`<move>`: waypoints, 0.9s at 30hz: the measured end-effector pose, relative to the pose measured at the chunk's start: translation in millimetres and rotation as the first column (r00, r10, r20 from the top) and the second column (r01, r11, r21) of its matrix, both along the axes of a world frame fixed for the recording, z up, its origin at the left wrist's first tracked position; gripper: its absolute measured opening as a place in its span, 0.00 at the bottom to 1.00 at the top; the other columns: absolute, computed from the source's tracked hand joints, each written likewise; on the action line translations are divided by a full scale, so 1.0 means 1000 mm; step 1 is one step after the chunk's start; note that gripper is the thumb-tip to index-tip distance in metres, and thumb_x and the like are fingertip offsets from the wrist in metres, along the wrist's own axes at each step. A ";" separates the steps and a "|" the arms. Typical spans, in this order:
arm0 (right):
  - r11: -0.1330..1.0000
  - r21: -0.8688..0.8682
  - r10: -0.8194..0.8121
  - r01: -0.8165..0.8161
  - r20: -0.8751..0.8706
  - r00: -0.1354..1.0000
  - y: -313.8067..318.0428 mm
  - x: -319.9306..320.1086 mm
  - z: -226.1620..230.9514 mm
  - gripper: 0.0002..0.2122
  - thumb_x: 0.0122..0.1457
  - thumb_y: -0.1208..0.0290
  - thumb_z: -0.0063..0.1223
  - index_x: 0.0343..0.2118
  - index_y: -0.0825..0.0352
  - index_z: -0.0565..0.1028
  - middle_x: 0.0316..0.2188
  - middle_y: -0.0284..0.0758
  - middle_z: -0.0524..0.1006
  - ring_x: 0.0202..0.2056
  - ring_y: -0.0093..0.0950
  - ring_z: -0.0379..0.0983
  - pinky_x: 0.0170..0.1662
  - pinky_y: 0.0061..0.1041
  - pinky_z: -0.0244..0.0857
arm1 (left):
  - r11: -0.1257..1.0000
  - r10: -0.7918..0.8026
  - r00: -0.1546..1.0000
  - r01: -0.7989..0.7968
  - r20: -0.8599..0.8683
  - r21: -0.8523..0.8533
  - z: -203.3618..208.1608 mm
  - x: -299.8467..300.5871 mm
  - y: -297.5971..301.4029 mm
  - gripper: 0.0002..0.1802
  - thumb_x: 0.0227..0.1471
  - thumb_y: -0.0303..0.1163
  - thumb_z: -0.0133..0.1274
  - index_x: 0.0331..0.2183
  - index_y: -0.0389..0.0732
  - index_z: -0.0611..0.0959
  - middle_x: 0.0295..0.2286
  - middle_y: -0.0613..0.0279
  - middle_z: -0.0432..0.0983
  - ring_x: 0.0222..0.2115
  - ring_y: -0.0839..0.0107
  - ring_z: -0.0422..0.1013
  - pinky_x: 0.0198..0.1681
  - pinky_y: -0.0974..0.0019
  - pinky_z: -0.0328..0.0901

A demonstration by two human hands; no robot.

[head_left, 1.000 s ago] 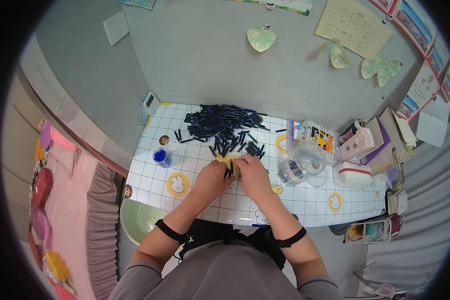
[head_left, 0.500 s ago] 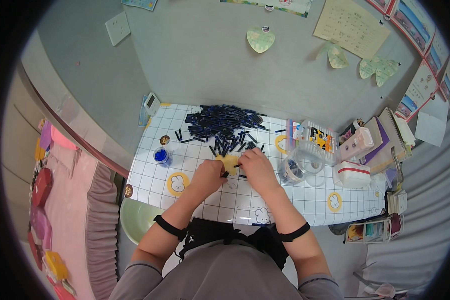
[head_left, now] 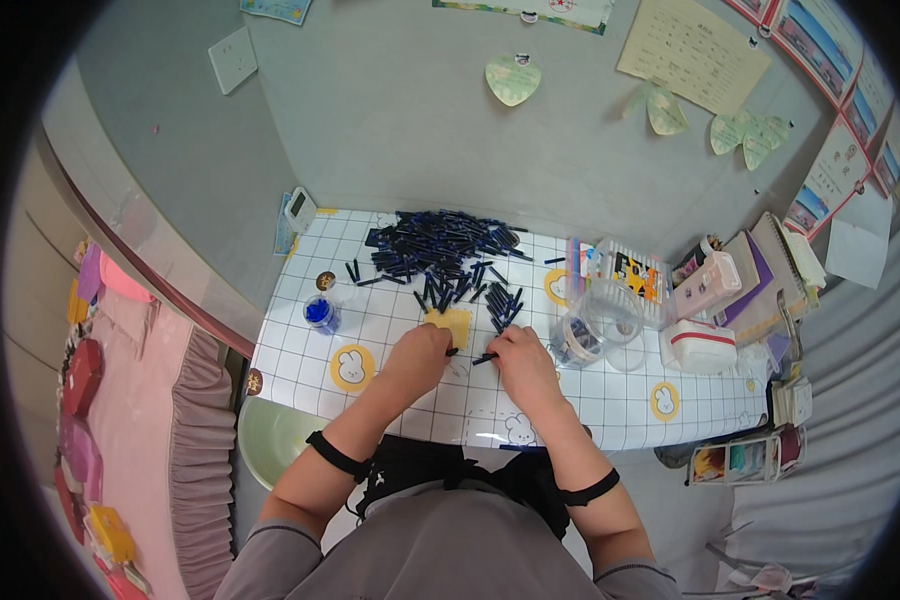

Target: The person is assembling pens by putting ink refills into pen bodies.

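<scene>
My left hand (head_left: 420,357) is closed at the front of the table, with the dark end of a short tube (head_left: 452,352) showing at its fingertips. To its right, my right hand (head_left: 523,364) pinches another short dark tube (head_left: 483,359), held low over the table. Both tubes look like pen ink cartridges. Just beyond my left fingers lies a yellow square (head_left: 450,325), partly covered by that hand. A small group of dark tubes (head_left: 502,304) lies beyond my right hand. Farther back is a large heap of blue-black tubes (head_left: 445,243).
A small jar of bright blue pieces (head_left: 321,314) stands at the left. Right of my hands are a clear tub holding dark tubes (head_left: 576,340), a white pouch (head_left: 701,346) and a pink case (head_left: 709,285). A green basin (head_left: 270,440) sits below the table's left edge.
My right hand has moved right and toward me, away from the yellow square, uncovering the small group of tubes. My left hand has barely shifted. The whole view has turned slightly.
</scene>
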State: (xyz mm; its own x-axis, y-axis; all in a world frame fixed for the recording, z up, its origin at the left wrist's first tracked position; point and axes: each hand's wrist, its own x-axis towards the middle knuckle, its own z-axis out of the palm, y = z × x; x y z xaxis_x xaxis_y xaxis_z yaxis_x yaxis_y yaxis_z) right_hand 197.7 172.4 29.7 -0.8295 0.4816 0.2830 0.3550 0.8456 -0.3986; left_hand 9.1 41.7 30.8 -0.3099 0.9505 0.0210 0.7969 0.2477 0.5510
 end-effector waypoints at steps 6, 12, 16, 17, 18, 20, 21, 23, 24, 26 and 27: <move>0.985 0.008 0.169 -0.170 0.047 0.984 0.009 0.005 0.010 0.08 0.56 0.80 0.67 0.38 0.62 0.87 0.40 0.32 0.80 0.48 0.38 0.76 0.51 0.36 0.75 | 0.997 0.008 0.998 -0.004 -0.065 0.071 -0.009 0.005 -0.005 0.06 0.55 0.26 0.66 0.35 0.34 0.88 0.34 0.44 0.85 0.38 0.46 0.81 0.45 0.50 0.74; 0.971 -0.204 -0.123 0.125 0.020 0.992 -0.003 0.012 0.023 0.06 0.56 0.75 0.69 0.36 0.67 0.87 0.35 0.42 0.85 0.39 0.46 0.83 0.45 0.41 0.77 | 0.995 -0.050 0.984 0.034 0.169 0.095 -0.003 0.016 0.001 0.07 0.55 0.26 0.65 0.35 0.32 0.87 0.30 0.47 0.85 0.32 0.48 0.82 0.40 0.53 0.75; 0.969 -0.218 -0.120 0.120 0.011 0.993 -0.001 0.013 0.003 0.07 0.56 0.73 0.70 0.35 0.70 0.86 0.32 0.47 0.85 0.35 0.50 0.83 0.43 0.44 0.77 | 0.991 -0.015 0.976 -0.014 0.215 0.133 -0.008 0.019 0.009 0.09 0.54 0.27 0.66 0.36 0.32 0.88 0.30 0.48 0.87 0.31 0.51 0.83 0.38 0.56 0.76; 0.963 -0.231 -0.136 0.137 0.021 0.991 -0.002 0.010 0.001 0.07 0.56 0.72 0.70 0.34 0.70 0.86 0.31 0.48 0.85 0.35 0.50 0.83 0.43 0.45 0.77 | 0.992 -0.012 0.972 -0.019 0.236 0.126 -0.007 0.020 0.010 0.09 0.54 0.27 0.66 0.37 0.32 0.88 0.30 0.48 0.87 0.31 0.52 0.83 0.38 0.57 0.76; 0.958 -0.243 -0.151 0.154 0.031 0.988 -0.004 0.008 -0.001 0.08 0.57 0.71 0.70 0.34 0.70 0.86 0.30 0.48 0.85 0.35 0.50 0.83 0.43 0.45 0.77 | 0.992 -0.013 0.972 -0.018 0.235 0.126 -0.005 0.020 0.012 0.09 0.54 0.27 0.66 0.37 0.32 0.88 0.30 0.48 0.87 0.31 0.52 0.83 0.38 0.57 0.76; 0.942 -0.259 -0.207 0.211 0.046 0.977 -0.008 0.001 0.002 0.08 0.57 0.70 0.70 0.34 0.70 0.86 0.29 0.48 0.85 0.35 0.50 0.83 0.43 0.45 0.77 | 0.997 -0.017 0.973 0.000 0.228 0.075 0.001 0.021 0.013 0.09 0.54 0.26 0.67 0.37 0.32 0.89 0.30 0.48 0.87 0.31 0.53 0.84 0.39 0.57 0.76; 0.924 -0.272 -0.264 0.270 0.060 0.963 -0.009 -0.002 0.004 0.08 0.58 0.70 0.70 0.34 0.70 0.86 0.29 0.49 0.85 0.35 0.51 0.83 0.43 0.46 0.77 | 0.997 -0.014 0.973 -0.003 0.229 0.073 -0.001 0.021 0.012 0.09 0.54 0.26 0.67 0.37 0.32 0.89 0.30 0.48 0.87 0.31 0.53 0.84 0.39 0.57 0.76; 0.921 -0.277 -0.255 0.276 0.109 0.961 -0.011 -0.007 0.011 0.08 0.59 0.68 0.69 0.33 0.70 0.86 0.31 0.49 0.85 0.37 0.51 0.83 0.44 0.47 0.78 | 0.995 0.003 0.977 -0.025 0.212 0.100 -0.004 0.018 0.011 0.10 0.54 0.25 0.67 0.39 0.31 0.89 0.30 0.48 0.87 0.31 0.53 0.84 0.39 0.58 0.76; 0.917 -0.280 -0.249 0.285 0.158 0.955 -0.012 -0.010 0.012 0.09 0.61 0.67 0.68 0.33 0.69 0.85 0.32 0.49 0.85 0.39 0.51 0.83 0.45 0.48 0.78 | 0.995 0.008 0.977 -0.029 0.212 0.100 -0.004 0.015 0.007 0.10 0.54 0.25 0.67 0.39 0.31 0.89 0.30 0.48 0.87 0.31 0.53 0.84 0.39 0.58 0.76; 0.920 -0.267 -0.242 0.288 0.191 0.951 -0.013 -0.015 0.012 0.09 0.61 0.67 0.68 0.32 0.70 0.85 0.32 0.49 0.85 0.39 0.51 0.84 0.44 0.48 0.79 | 0.988 0.067 0.963 -0.100 0.261 0.117 0.003 0.011 0.001 0.12 0.54 0.25 0.68 0.41 0.31 0.89 0.32 0.47 0.87 0.31 0.53 0.83 0.39 0.58 0.76; 0.923 -0.255 -0.234 0.288 0.223 0.946 -0.014 -0.018 0.012 0.10 0.61 0.67 0.68 0.32 0.70 0.85 0.32 0.49 0.85 0.38 0.51 0.84 0.44 0.48 0.79 | 0.988 0.066 0.963 -0.100 0.262 0.117 0.003 0.008 -0.001 0.12 0.54 0.25 0.68 0.41 0.31 0.89 0.32 0.47 0.87 0.31 0.53 0.83 0.39 0.58 0.76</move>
State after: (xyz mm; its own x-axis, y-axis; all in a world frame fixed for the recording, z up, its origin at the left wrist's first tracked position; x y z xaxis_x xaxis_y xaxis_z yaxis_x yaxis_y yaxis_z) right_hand 179.4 158.4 41.8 -0.6873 0.7252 -0.0412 0.6380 0.5756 -0.5114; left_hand 16.8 40.6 33.7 -0.3988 0.9156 0.0505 0.6041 0.2209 0.7657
